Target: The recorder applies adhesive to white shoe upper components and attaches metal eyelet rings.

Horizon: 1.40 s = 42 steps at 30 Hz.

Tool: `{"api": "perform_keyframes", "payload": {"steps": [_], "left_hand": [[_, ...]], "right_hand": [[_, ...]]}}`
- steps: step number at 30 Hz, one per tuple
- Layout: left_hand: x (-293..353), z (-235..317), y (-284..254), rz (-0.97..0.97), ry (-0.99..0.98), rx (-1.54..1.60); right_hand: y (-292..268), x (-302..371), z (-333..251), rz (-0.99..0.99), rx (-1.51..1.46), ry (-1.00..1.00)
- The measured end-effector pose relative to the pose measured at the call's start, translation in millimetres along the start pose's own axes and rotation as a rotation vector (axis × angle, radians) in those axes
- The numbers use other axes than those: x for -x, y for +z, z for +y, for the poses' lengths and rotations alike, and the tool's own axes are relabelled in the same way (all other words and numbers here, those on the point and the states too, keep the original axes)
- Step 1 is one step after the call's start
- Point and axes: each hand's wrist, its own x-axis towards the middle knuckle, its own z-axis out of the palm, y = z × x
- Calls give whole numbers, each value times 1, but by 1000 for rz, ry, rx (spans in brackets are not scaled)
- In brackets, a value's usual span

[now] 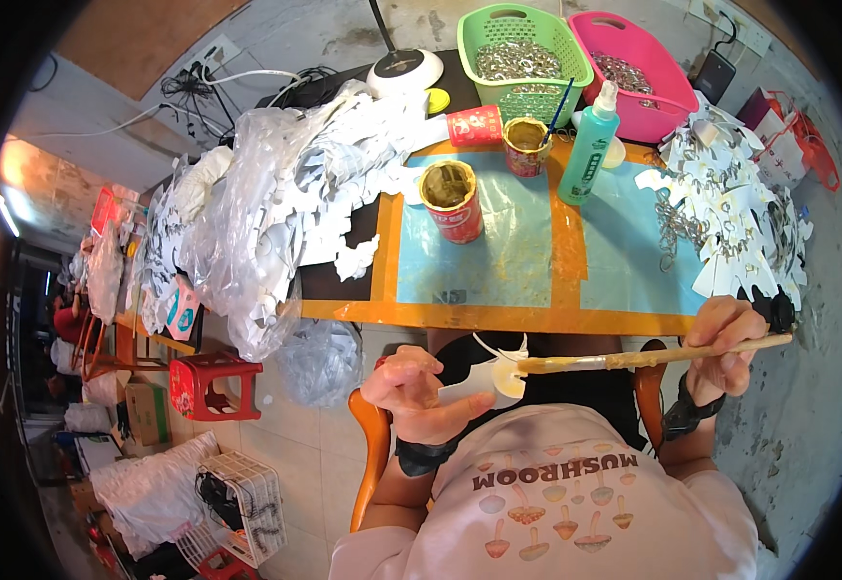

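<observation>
Worktop [527, 282] brightly lit; tube light [2, 212] glares far left; edges bowed.

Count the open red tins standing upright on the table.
2. The nearer tin stands left of the green bottle; the farther tin, behind the first, holds a blue stick. The white heap might hide more.

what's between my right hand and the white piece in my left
In the head view, a brush runs from the right hand to the white piece.
</observation>
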Motion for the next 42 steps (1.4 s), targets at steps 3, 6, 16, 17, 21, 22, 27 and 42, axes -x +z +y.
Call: {"api": "perform_keyframes", "payload": {"steps": [3,6,16,17,21,22,27,42], "left_hand": [[-1,0,-1,-19,22,0],[-3,-3,-1,-46,75,11],[-19,-1,-7,-173,335,-122],[-20,-3,-9,-185,347,-121],[-19,-2,-13,-198,316,-115],[-19,-2,-14,-202,296,-113],[-14,-2,-19,-169,273,-153],[-20,-10,-16,-116,430,-71]], "right_hand": [[-9,2,1,43,-44,1],[-5,3,0,67,-47,29],[2,2,4,6,-58,-1],[3,2,4,3,-67,-4],[8,5,5,12,-77,-11],[7,6,6,2,-89,-11],[2,7,11,-77,-152,-22],[5,7,12,30,-206,-40]]}}
